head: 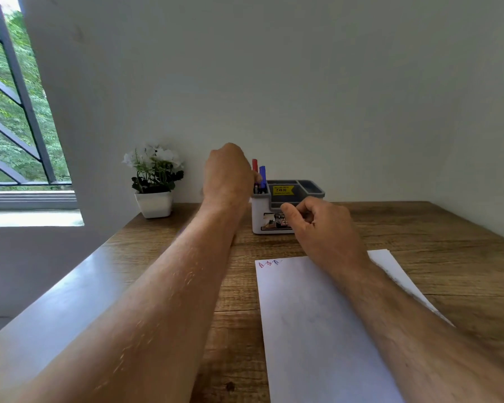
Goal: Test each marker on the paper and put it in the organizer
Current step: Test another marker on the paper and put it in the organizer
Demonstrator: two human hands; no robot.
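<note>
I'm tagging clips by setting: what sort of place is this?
Likely a home desk by a window: wooden table, organizer with markers, paper, potted plant.

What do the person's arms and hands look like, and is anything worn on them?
Both forearms are bare up to the frame edge: no sleeves show. The left hand and right hand have no gloves, and no ring, watch or bracelet is visible. Fine hair shows on both forearms.

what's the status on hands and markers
Left hand at organizer, on the markers. Right hand loosely curled, holding nothing visible. Red marker, blue marker upright in left slot. Nothing blocking.
</note>
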